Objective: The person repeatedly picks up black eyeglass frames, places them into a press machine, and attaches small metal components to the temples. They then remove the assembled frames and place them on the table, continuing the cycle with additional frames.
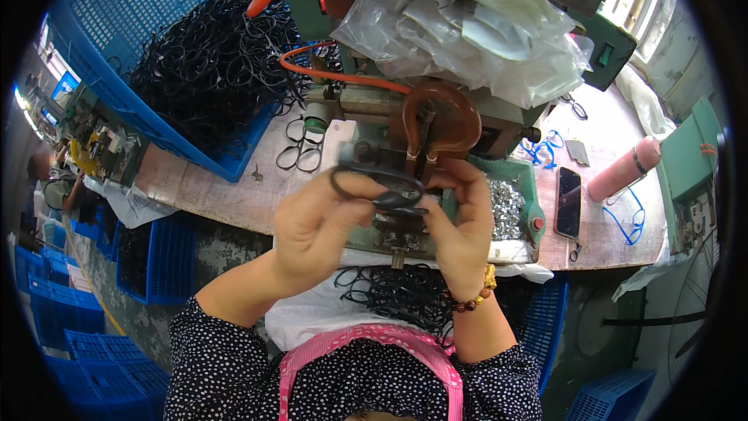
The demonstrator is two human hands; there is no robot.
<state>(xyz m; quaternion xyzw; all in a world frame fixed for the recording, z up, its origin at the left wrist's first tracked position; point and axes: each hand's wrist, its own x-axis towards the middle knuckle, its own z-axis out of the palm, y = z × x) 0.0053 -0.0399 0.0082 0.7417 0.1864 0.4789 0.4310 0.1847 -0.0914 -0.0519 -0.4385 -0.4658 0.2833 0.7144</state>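
Note:
In front of the machine, both hands are raised and close together around a black eyeglass frame [387, 203], partly blurred. My left hand [315, 222] pinches its left side between thumb and fingers. My right hand [461, 222] has its thumb and fingertips at the other end, close to the machine's copper-coloured loop [470, 121]. Beside my right hand, a green tray [532, 191] holds many small silvery metal pieces. Several black frames [300, 154] lie on the table left of the machine. More black frames [397, 292] rest on white cloth below my hands.
A large blue basket [86, 43] heaped with black frames stands at the back left. Plastic bags [467, 27] cover the machine's top, and an orange hose [292, 62] runs across it. To the right are a phone [568, 201], a pink bottle [623, 171] and blue frames [635, 222].

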